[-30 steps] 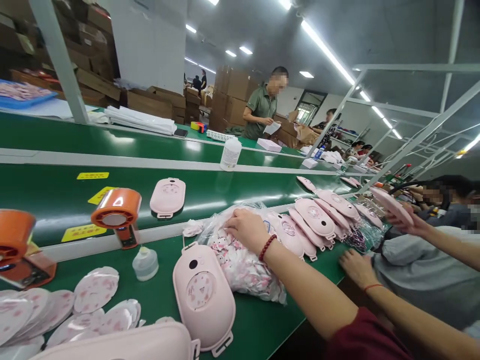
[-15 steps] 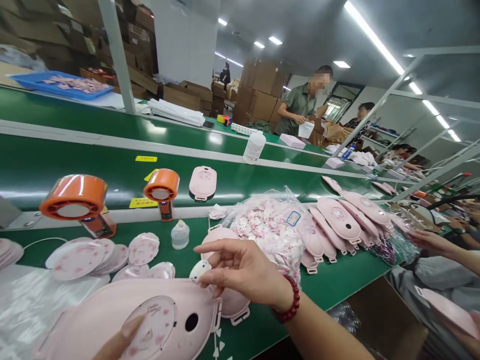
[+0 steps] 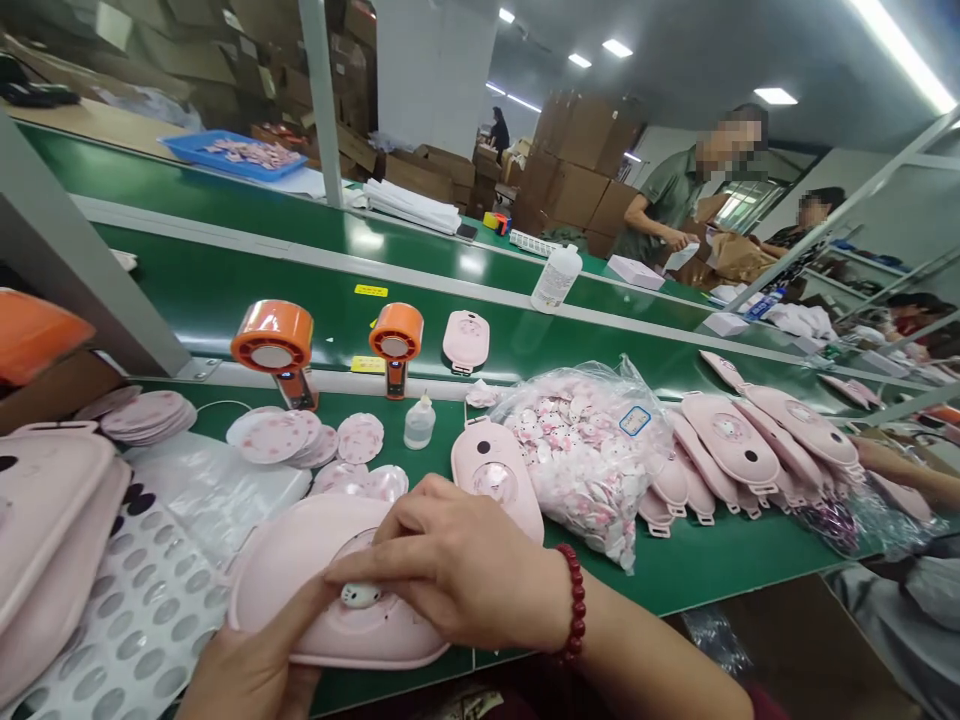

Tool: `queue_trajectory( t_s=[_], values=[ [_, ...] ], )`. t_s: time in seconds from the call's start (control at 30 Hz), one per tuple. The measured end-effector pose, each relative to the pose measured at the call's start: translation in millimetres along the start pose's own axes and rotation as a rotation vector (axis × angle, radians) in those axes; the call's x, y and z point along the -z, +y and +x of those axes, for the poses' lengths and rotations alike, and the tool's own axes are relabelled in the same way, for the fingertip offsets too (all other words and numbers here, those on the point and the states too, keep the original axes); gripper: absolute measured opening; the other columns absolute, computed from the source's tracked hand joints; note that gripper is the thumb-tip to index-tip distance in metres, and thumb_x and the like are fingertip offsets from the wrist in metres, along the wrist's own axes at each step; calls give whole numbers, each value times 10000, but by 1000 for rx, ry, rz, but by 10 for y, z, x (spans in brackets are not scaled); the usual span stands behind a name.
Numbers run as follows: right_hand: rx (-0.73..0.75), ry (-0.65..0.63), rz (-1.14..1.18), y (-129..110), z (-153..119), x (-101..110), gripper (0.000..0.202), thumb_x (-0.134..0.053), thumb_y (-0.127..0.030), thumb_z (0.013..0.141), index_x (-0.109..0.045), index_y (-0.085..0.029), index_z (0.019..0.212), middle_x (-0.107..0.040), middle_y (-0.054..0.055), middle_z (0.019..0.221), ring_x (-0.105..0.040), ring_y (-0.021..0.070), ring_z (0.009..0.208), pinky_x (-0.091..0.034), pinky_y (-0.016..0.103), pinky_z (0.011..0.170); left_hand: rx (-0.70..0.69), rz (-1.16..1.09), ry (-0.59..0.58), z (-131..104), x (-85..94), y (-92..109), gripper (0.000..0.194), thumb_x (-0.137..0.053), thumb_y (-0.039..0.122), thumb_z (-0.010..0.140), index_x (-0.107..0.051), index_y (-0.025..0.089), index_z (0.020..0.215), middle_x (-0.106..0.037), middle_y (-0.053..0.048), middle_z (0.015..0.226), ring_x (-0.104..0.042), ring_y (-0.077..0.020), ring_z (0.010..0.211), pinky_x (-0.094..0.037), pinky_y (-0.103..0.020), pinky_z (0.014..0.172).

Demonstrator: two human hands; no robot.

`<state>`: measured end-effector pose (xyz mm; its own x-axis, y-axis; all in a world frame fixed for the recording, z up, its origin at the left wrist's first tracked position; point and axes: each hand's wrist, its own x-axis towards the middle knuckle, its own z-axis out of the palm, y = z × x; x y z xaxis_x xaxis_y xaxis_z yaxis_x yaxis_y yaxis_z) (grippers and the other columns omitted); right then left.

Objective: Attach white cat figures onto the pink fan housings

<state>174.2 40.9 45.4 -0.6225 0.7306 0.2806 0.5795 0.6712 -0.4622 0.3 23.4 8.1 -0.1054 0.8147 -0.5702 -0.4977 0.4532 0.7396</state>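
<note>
My right hand (image 3: 469, 570), with a red bead bracelet, is closed on a small white cat-face piece (image 3: 361, 596) and holds it over the round printed disc of a pink oval plastic case (image 3: 289, 560). Whether the piece touches the disc is hard to see. My left hand (image 3: 251, 655) grips the near left side of this case, its thumb close to the cat face. Behind my right hand lies another pink case (image 3: 469, 465) with a black dot. A clear bag (image 3: 592, 440) full of small cat-face pieces sits to its right.
Round printed discs (image 3: 274, 435) and a small squeeze bottle (image 3: 419, 424) stand behind the case. Stacked pink cases (image 3: 45, 540) and a sheet of round stickers (image 3: 124, 620) lie left; more cases (image 3: 731, 440) lie right. Orange fans (image 3: 271, 335) and a white bottle (image 3: 556, 280) stand farther back.
My right hand has carried the cat-face piece down and left onto the case's disc area. My left hand has moved from the disc to the case's edge. The view has swung left.
</note>
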Motion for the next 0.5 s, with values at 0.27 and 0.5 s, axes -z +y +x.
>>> queue_trajectory(
  t_s=[0.27, 0.5],
  values=[
    [-124, 365, -47, -190, -152, -305, 232, -562, -299, 1002, -692, -244, 1186, -687, 43, 1057, -588, 187, 947, -515, 311, 827, 49, -19, 55, -120, -41, 92, 729, -886, 181, 594, -636, 244, 1276, -748, -21, 1175, -622, -274, 1209, -617, -257, 770],
    [-121, 419, -59, -263, -272, -535, 163, -662, -321, 946, -703, -250, 1086, -709, 25, 1006, -601, 183, 877, -511, 320, 768, 21, -53, 89, -63, 1, 7, 668, -932, 227, 519, -709, 260, 1148, -747, -39, 1165, -626, -300, 1209, -621, -258, 744]
  ],
)
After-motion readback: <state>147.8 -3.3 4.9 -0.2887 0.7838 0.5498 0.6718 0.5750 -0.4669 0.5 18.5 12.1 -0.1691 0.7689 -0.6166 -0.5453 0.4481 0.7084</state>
